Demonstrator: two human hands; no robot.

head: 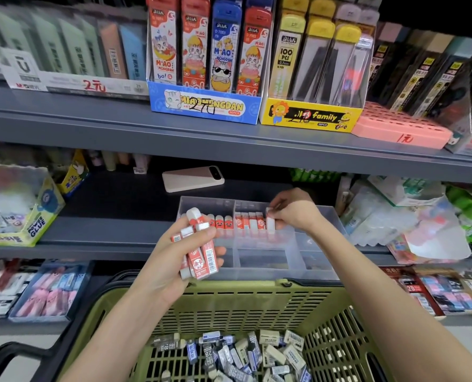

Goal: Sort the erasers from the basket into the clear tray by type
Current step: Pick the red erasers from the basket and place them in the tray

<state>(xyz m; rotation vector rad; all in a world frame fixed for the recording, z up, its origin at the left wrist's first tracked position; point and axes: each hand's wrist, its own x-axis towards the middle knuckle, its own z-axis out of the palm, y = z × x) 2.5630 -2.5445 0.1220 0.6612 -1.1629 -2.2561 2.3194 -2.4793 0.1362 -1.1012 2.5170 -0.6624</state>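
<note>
My left hand (174,260) grips a bundle of several red-and-white sleeved erasers (200,249) just in front of the clear tray (265,260). My right hand (292,213) pinches one white eraser (270,224) upright over the tray's back middle compartment, beside a row of red-and-white erasers (250,223). The back left compartment holds red erasers with faces (221,224). Below, the green basket (256,299) holds a heap of several grey, blue and cream erasers (245,354).
The tray sits on a grey shelf with a pink phone (193,178) behind it. A glue display box (14,208) stands at left, plastic-wrapped packs (411,216) at right. The shelf above carries pencil-lead boxes (204,106). Lower shelves hold more eraser trays (50,293).
</note>
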